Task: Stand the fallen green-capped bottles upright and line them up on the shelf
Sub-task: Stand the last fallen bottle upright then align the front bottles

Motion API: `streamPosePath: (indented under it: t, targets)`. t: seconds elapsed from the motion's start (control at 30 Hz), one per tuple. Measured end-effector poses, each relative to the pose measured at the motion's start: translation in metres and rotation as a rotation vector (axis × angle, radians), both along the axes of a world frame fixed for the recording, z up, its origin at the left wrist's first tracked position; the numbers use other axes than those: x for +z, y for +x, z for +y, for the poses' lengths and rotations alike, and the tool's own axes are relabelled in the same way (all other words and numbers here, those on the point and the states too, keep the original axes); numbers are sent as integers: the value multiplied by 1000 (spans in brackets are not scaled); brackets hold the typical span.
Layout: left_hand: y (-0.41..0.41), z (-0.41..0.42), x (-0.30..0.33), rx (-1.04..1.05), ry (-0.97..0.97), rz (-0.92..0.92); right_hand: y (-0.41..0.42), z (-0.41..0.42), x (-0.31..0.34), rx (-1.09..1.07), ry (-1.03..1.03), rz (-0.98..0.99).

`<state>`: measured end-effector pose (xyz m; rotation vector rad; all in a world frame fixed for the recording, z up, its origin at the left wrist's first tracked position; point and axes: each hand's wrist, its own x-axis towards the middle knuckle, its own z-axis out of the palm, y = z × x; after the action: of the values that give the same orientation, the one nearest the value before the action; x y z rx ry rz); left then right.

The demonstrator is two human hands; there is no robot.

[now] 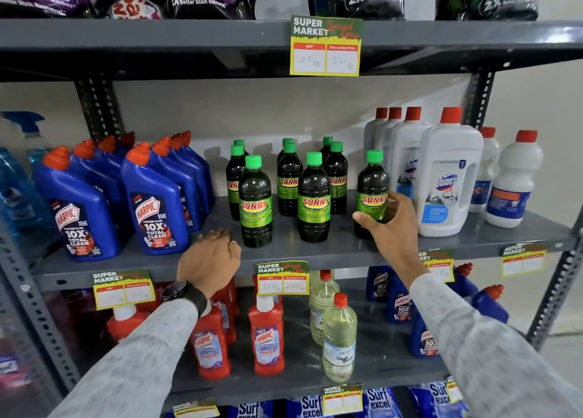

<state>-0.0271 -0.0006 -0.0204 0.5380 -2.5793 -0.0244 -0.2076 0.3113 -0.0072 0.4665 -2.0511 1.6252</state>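
Both my hands are up: left hand (209, 256) rests loosely curled on the shelf (315, 250) edge, empty; right hand (389, 225) wraps the upright green-capped bottle (372, 193) at three o'clock.

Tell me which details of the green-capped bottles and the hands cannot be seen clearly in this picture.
- Head view: lower right side of the rightmost dark green-capped plastic bottle, covered by the right hand.
- Rear green-capped bottles: labels hidden behind the front ones.
- Left hand: fingertips curl over the grey metal shelf edge, palm unseen.
- Yellow price tag: handwriting too faint.
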Motion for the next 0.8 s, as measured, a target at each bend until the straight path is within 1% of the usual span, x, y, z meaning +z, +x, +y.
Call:
streamPosePath:
  t: [0.07,0.13,0.2,0.27,0.33,0.4,0.47,0.53,0.63,0.8]
  targets:
    - [5,3,1,-19,86,157,10,0,-3,-50,-17,59]
    - [10,4,6,-67,308,329,20,-4,-5,-78,-1,123]
    - [9,4,14,-143,567,440,28,-14,-3,-19,60,139]
    - [2,6,21,-260,781,402,33,-31,3,86,150,94]
    - [-5,10,29,-352,920,296,32,-48,9,179,234,22]
    - [-12,14,32,-363,925,237,28,-59,13,241,272,-56]
    - [-17,17,32,-340,866,261,22,-66,13,261,313,-101]
    - [-20,16,31,-343,846,305,18,-70,11,248,335,-109]
    - [-20,12,31,-361,846,301,14,-73,10,225,321,-99]
    - [-14,1,29,-360,820,314,17,-79,13,282,337,-119]
